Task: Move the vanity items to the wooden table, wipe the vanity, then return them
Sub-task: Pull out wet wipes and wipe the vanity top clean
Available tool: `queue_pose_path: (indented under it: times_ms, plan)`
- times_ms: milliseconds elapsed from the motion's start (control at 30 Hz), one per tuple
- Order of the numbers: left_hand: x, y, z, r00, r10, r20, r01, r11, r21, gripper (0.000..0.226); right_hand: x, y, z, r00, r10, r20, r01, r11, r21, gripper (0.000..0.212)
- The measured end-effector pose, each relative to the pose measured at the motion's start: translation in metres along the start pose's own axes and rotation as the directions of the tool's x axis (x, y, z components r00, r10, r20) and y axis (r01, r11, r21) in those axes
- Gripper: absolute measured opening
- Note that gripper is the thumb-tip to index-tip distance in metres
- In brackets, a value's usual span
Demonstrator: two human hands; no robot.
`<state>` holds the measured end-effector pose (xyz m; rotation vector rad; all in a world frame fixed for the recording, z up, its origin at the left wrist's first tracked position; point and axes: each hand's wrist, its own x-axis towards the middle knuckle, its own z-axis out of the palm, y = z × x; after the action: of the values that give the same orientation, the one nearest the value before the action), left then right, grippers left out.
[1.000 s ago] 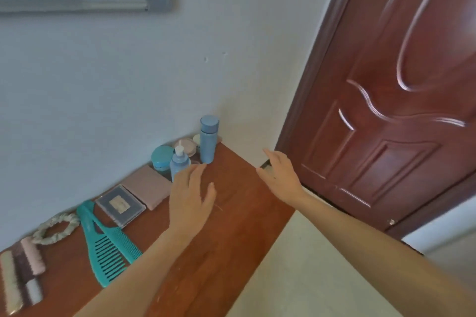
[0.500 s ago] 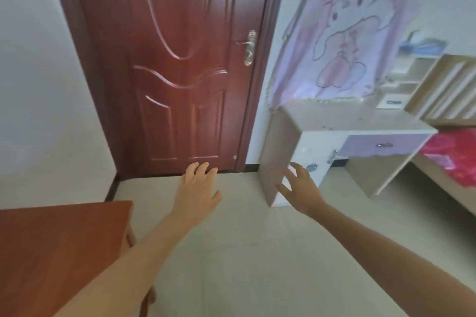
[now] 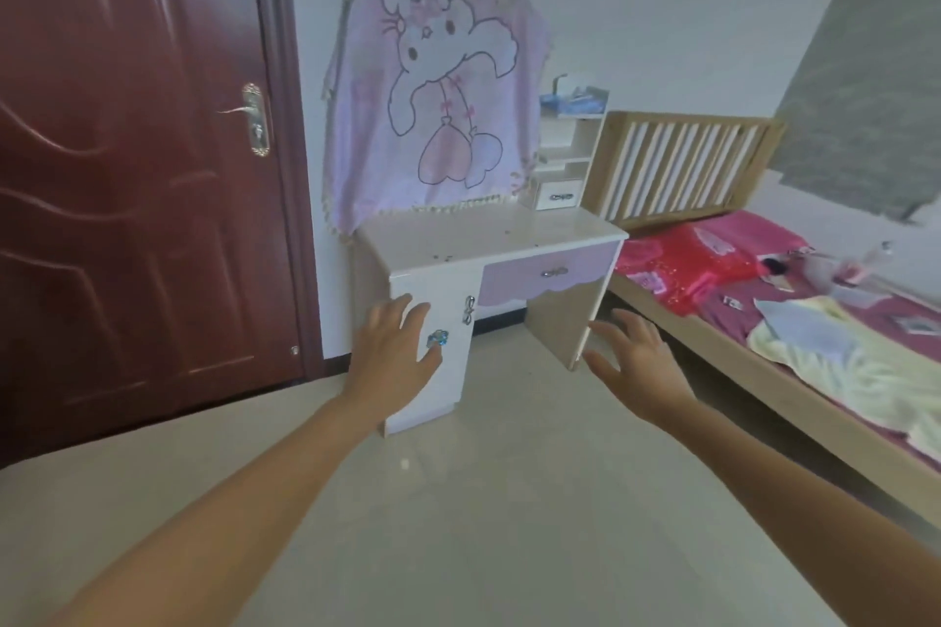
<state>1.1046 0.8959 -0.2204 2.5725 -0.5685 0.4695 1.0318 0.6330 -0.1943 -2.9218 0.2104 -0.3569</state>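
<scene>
The white vanity point(image 3: 489, 237) with a lilac drawer stands ahead against the wall. Its top carries only small dark specks and a little drawer unit point(image 3: 557, 193) at the back right. A lilac cloth with a cartoon figure point(image 3: 438, 102) hangs over the mirror behind it. My left hand point(image 3: 394, 351) is stretched forward with straight fingers, in front of the vanity's cupboard door, holding nothing. My right hand point(image 3: 634, 362) reaches forward with spread fingers near the vanity's right leg, also holding nothing. The wooden table and the vanity items are out of view.
A dark red door point(image 3: 132, 158) fills the left side. A wooden bed point(image 3: 764, 362) with pink bedding and loose things lies along the right, close to the vanity. Pale tiled floor point(image 3: 458, 499) stretches between me and the vanity.
The view has swung right from the wooden table past the door to the vanity, which is now closer and centred. Both hands stay open and held forward.
</scene>
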Motion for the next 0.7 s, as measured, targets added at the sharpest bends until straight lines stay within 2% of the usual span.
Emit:
queue_pose_path:
  times_ms: [100, 367, 533, 633, 700]
  plan:
    - [0.025, 0.038, 0.017, 0.999, 0.019, -0.049, -0.022, 0.998, -0.067, 0.049, 0.003, 0.036, -0.023, 0.996, 0.023, -0.082, -0.022, 1.0, 0.022, 0.045]
    - [0.116, 0.121, 0.056, 0.983, 0.129, -0.131, -0.147, 0.979, -0.138, 0.042, 0.042, 0.116, -0.066, 0.983, 0.075, -0.168, -0.081, 0.996, -0.029, 0.045]
    - [0.204, 0.13, 0.077, 0.965, 0.177, -0.192, -0.193, 0.979, -0.069, 0.05, 0.11, 0.158, -0.092, 0.968, 0.026, -0.25, -0.056, 0.992, -0.114, 0.045]
    - [0.265, 0.14, 0.093, 0.965, 0.134, -0.225, -0.162, 0.981, -0.11, 0.041, 0.165, 0.18, -0.105, 0.967, 0.015, -0.256, -0.064, 0.981, -0.184, 0.046]
    - [0.307, 0.149, 0.103, 0.948, 0.162, -0.272, -0.199, 0.973, -0.115, 0.039, 0.206, 0.195, -0.111, 0.972, 0.013, -0.234, -0.067, 0.972, -0.226, 0.047]
